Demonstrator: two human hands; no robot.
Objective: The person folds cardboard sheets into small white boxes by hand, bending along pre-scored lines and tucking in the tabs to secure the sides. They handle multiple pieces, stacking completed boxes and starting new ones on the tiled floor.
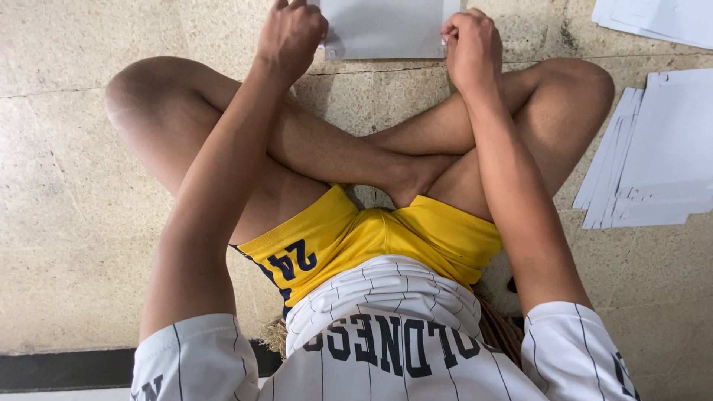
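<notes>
I sit cross-legged on a stone floor and look down past my legs. A white sheet of paper (382, 28) lies on the floor in front of my shins, cut off by the top edge of the view. My left hand (291, 33) presses on its left edge with the fingers curled. My right hand (471, 46) is closed on its right edge near the lower corner. The fingertips of both hands are partly hidden.
A fanned stack of white sheets (653, 156) lies on the floor to the right of my knee. More white paper (661, 18) shows at the top right corner. A dark strip (59, 369) runs along the floor at the lower left.
</notes>
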